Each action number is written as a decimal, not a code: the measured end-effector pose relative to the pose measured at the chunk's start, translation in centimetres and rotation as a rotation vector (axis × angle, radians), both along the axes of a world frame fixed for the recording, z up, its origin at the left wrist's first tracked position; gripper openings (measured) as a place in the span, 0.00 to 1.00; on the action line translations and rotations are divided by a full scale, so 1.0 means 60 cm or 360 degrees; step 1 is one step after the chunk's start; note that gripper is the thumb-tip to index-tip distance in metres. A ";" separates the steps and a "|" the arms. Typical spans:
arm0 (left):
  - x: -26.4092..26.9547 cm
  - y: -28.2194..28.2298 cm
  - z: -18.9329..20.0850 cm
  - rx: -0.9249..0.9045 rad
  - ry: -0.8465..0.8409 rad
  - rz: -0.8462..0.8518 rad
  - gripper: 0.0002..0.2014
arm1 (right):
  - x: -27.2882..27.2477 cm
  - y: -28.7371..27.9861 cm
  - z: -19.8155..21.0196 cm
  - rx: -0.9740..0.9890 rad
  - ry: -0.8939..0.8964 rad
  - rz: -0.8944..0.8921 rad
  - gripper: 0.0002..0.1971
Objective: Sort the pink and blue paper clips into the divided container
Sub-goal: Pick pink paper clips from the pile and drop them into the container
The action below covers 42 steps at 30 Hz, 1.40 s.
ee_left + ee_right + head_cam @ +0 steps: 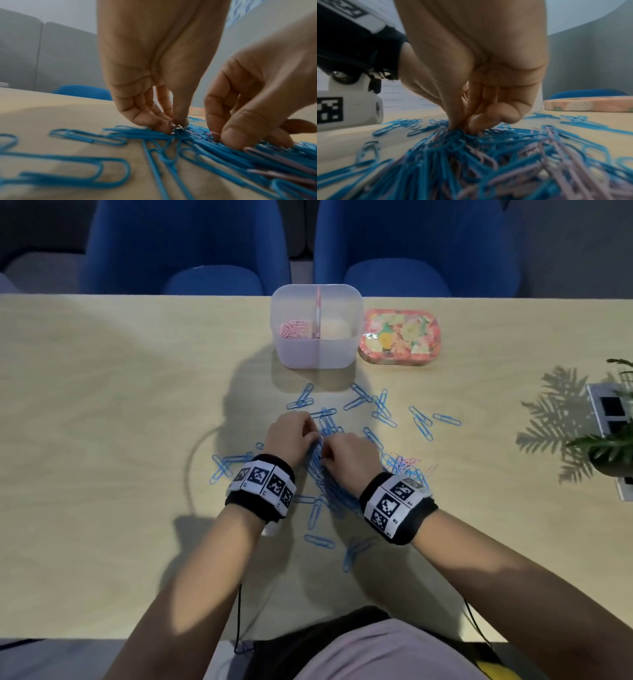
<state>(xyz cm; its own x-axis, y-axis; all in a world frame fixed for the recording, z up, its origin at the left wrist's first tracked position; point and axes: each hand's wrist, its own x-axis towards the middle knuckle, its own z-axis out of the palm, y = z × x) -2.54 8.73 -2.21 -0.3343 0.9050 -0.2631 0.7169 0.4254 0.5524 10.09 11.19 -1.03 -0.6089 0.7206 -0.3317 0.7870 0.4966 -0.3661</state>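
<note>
While hands pinch clips, paper reads "November 21".

Two blue chairs face a pale wooden table under dim light.

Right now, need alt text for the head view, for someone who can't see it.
Both hands, left hand and right hand, pinch into a pile of blue paper clips on a light wooden table. Beyond them stands a clear divided container: pink paper clips in its left compartment, the right one apparently empty. A floral lid lies right of it.
</note>
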 end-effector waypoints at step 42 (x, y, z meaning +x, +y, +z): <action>0.012 -0.074 -0.005 -0.0194 -0.0012 0.0328 0.07 | 0.012 0.052 -0.014 -0.0228 0.0129 -0.0163 0.09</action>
<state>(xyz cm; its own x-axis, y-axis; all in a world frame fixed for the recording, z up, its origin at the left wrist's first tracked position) -1.83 4.29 -2.50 -0.5065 0.7791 -0.3695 0.6038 0.6264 0.4930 10.80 14.30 -1.85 -0.5638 0.7290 -0.3881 0.7957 0.3536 -0.4918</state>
